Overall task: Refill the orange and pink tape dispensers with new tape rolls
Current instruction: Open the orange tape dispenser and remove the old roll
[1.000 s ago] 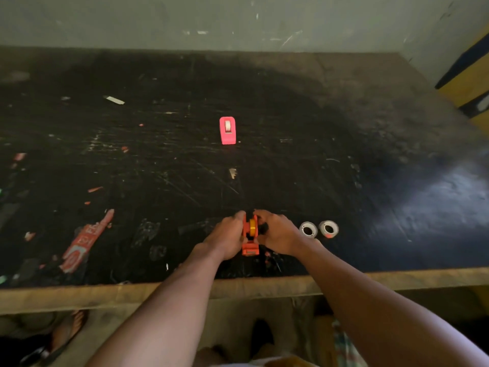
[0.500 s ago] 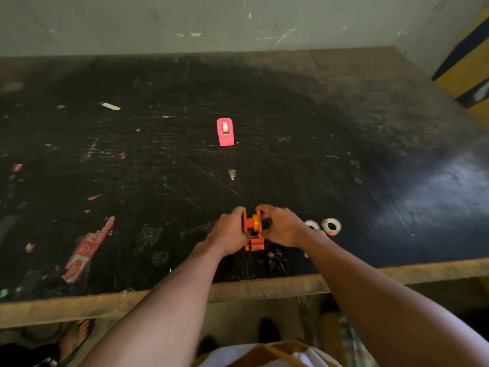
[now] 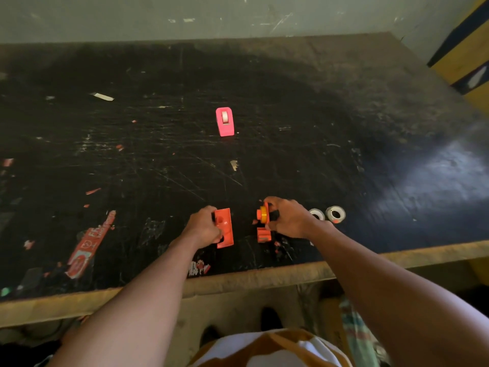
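The orange tape dispenser is split into two halves near the table's front edge. My left hand grips the flat orange side cover. My right hand grips the other orange half, which carries a yellow-orange spool core on its hub. Two new tape rolls lie flat just right of my right hand. The pink tape dispenser stands alone farther back at the table's middle, with a roll visible in it.
The black scratched table has a worn wooden front edge. A red sticker strip lies at the front left, with small scraps scattered about. A wall bounds the back; a yellow and black object stands at the right.
The orange dispenser was held together between both hands; now it is pulled apart, the cover gone left with my left hand and the spool half staying in my right.
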